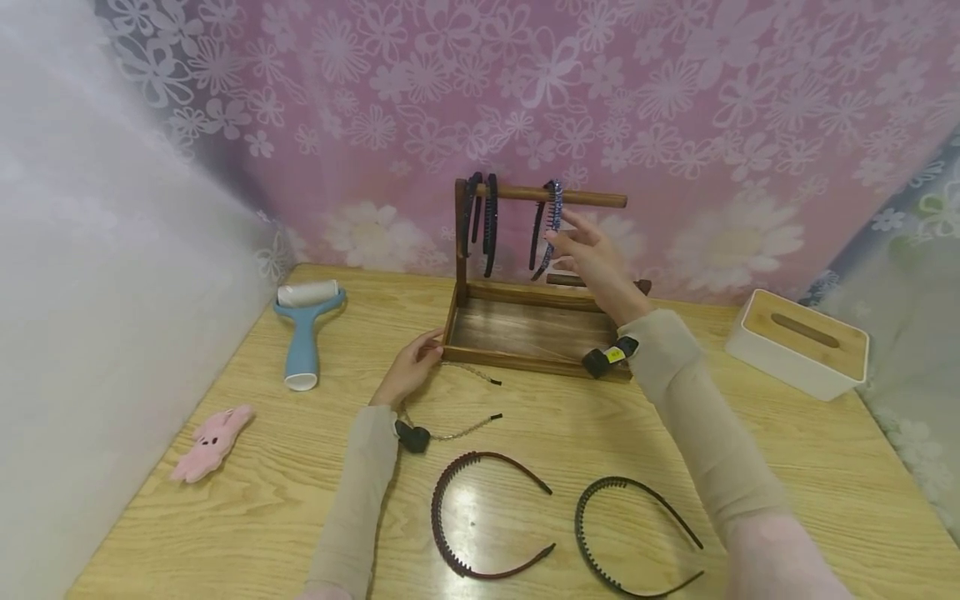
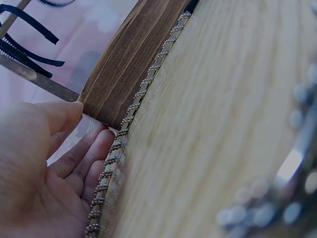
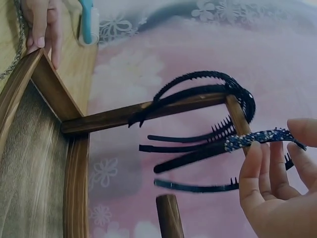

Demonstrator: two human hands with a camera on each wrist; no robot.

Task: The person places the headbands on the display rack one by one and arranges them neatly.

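My right hand (image 1: 600, 262) pinches a glittery blue toothed headband (image 1: 557, 204) that hangs over the upper rod of a dark wooden stand (image 1: 540, 361). In the right wrist view, thumb and fingers meet on the band's speckled part (image 3: 260, 137). My left hand (image 1: 408, 367) holds the stand's tray at its front left corner, the thumb (image 2: 67, 113) on the wood edge. Below that hand lies a chain-wrapped headband (image 1: 457, 435), partly covered by the wrist. Two dark headbands (image 1: 491, 225) hang at the rod's left end.
A dark red headband (image 1: 434, 508) and a black one (image 1: 579, 529) lie at the front of the table. A blue lint roller (image 1: 302, 342) and a pink plush toy (image 1: 212, 446) are at left. A white tissue box with wooden lid (image 1: 787, 358) stands at right.
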